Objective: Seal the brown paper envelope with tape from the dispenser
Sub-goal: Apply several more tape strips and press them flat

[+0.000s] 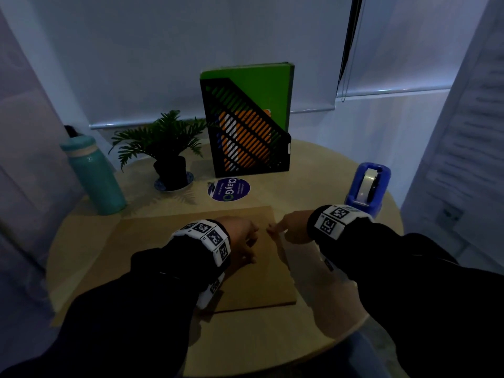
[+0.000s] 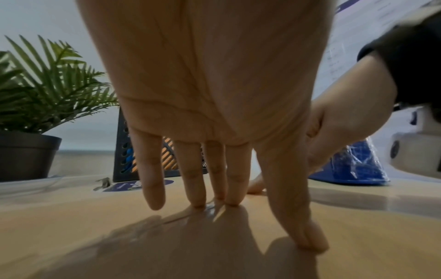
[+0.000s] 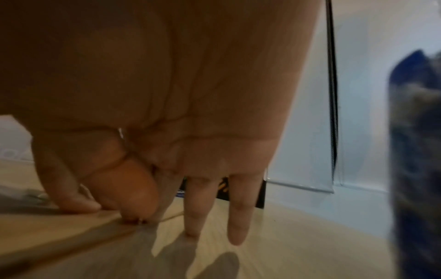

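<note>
Two hands' straight fingers (image 2: 195, 188) on brown envelope (image 1: 169, 255); green folder (image 1: 261, 88) upright in black file holder (image 1: 245, 137).

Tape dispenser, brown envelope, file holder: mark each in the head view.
tape dispenser (image 1: 366, 188): head view, on the clear tape roll in its blue body.
brown envelope (image 1: 261, 279): head view, bare paper near its right edge.
file holder (image 1: 248, 137): head view, slatted black side.
</note>
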`<action>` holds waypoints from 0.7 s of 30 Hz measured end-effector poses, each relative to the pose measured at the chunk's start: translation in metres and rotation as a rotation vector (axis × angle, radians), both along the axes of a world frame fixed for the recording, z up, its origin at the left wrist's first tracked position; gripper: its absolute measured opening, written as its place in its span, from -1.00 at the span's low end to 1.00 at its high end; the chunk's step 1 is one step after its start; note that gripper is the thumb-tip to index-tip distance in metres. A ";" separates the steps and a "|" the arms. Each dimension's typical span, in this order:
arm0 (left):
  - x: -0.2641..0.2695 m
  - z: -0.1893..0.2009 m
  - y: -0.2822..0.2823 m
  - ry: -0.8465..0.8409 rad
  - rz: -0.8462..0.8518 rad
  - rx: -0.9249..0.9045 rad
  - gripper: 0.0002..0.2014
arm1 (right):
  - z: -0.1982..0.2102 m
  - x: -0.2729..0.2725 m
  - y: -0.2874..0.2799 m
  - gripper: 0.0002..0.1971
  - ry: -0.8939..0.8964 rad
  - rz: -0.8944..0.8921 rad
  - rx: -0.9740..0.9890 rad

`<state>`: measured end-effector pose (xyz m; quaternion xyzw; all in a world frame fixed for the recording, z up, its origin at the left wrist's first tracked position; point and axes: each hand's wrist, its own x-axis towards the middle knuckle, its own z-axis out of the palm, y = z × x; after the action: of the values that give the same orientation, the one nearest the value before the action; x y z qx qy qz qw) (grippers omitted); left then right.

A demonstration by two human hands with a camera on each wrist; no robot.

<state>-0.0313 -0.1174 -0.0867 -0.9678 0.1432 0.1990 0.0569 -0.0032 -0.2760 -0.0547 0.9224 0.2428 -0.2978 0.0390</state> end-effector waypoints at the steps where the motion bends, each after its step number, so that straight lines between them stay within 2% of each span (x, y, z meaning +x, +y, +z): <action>1: 0.000 0.000 0.001 0.002 -0.002 -0.004 -0.50 | -0.003 0.003 0.000 -0.54 0.010 -0.008 0.003; 7: -0.004 0.004 0.002 0.024 -0.010 -0.013 -0.54 | -0.007 0.006 -0.009 -0.51 0.048 -0.087 0.028; 10: -0.001 0.009 0.000 0.059 -0.012 0.029 -0.59 | -0.006 0.005 -0.016 -0.45 -0.049 -0.107 0.010; 12: 0.003 0.007 0.000 0.047 -0.012 0.051 -0.68 | -0.007 0.003 -0.019 -0.40 -0.104 -0.046 -0.022; 14: 0.004 0.009 -0.003 0.047 0.018 0.050 -0.64 | -0.005 -0.002 -0.021 -0.37 -0.154 0.028 -0.016; 17: 0.007 0.017 -0.009 0.078 0.044 0.066 -0.70 | 0.001 -0.009 -0.024 -0.39 -0.224 0.094 0.118; 19: 0.011 0.022 -0.010 0.074 0.095 0.013 -0.75 | 0.007 -0.013 -0.029 -0.39 -0.265 0.077 0.206; 21: 0.018 0.027 -0.012 -0.015 0.154 -0.038 -0.66 | 0.014 -0.014 -0.038 -0.39 -0.320 0.047 0.276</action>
<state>-0.0132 -0.1297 -0.0597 -0.9783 0.0719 0.1928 0.0240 -0.0168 -0.3140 -0.0405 0.9485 0.2937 -0.1105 -0.0429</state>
